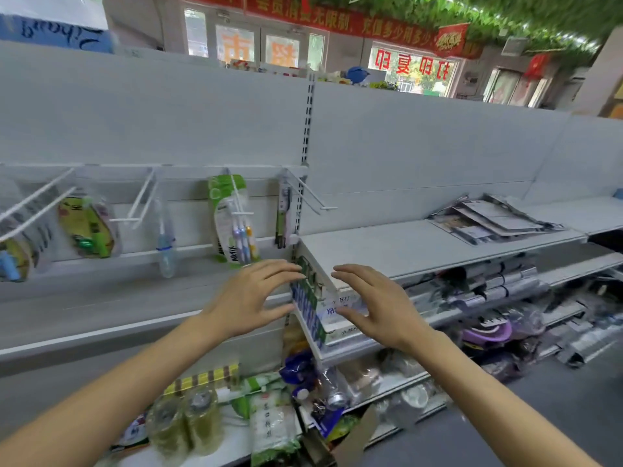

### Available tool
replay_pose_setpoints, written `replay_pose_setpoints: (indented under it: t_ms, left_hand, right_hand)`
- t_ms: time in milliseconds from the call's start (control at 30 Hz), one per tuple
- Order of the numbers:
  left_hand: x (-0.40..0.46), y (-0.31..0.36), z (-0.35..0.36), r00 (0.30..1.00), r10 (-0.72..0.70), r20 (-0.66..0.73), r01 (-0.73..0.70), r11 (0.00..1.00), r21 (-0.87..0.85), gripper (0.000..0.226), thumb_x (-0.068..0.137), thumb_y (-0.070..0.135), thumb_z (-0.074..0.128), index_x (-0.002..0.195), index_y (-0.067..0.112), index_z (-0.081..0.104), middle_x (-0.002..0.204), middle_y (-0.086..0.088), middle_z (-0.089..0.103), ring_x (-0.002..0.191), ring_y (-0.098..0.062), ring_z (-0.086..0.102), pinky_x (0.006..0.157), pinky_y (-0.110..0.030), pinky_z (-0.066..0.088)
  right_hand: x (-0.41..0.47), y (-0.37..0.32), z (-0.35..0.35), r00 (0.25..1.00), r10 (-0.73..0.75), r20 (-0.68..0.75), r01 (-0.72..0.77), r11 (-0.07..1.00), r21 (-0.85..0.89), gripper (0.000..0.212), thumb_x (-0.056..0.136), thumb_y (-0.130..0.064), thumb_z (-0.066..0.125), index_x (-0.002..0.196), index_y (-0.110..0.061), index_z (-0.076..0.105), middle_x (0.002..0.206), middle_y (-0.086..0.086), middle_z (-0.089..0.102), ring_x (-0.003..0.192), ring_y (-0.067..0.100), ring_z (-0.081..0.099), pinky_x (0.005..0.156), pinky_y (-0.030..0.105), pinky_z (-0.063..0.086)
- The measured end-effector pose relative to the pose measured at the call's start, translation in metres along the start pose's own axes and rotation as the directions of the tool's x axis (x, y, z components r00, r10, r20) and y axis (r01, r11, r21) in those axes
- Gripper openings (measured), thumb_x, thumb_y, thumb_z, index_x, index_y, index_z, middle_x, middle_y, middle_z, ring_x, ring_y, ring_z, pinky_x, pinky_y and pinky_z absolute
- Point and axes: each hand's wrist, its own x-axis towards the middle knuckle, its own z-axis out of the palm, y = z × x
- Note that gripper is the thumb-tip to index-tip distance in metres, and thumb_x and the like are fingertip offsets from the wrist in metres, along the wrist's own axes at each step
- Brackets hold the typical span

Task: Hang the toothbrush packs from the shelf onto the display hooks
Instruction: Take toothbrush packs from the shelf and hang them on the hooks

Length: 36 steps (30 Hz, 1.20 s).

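Several toothbrush packs hang on white display hooks along the left panel: a green-topped multi-brush pack [232,220], a dark slim pack [282,214], a clear single-brush pack [165,237] and a yellow-green pack [86,227]. One hook [315,197] at the panel's right end is bare. My left hand [249,298] and my right hand [374,305] hover with fingers spread, empty, on either side of stacked green, blue and white boxes [312,298] under the corner of the right shelf [421,247]. Neither hand holds anything.
Flattened cardboard and papers [492,220] lie on the right shelf. Lower shelves carry bagged goods [273,419], bottles [188,419] and dark packaged items [499,298]. The aisle floor [539,406] runs along the lower right.
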Motion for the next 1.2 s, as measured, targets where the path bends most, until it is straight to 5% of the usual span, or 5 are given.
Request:
replay_pose_setpoints:
  t_ms: [700,1200]
  left_hand:
    - [0.307,0.008,0.224,0.998,0.017,0.064,-0.010,0.994,-0.105,0.050,0.091,0.060,0.056,0.136,0.041,0.050,0.142,0.025,0.047,0.133,0.001,0.042,0.106,-0.028,0.044]
    - [0.528,0.045,0.421,0.945,-0.281,0.168,0.303,0.944,-0.131,0.053,0.090,0.059,0.057,0.139,0.045,0.043,0.146,0.024,0.043,0.135,-0.001,0.038,0.105,-0.025,0.040]
  right_hand:
    - [-0.019,0.349,-0.029,0.972,0.233,0.000,-0.232,0.967,-0.100,0.057,0.093,-0.048,0.059,0.143,-0.025,0.047,0.147,-0.010,0.048,0.135,0.012,0.044,0.107,0.030,0.042]
    - [-0.018,0.661,-0.035,0.872,0.479,0.099,-0.472,0.877,-0.091,0.053,0.097,-0.028,0.057,0.146,-0.014,0.041,0.147,0.001,0.044,0.133,0.022,0.045,0.101,0.035,0.045]
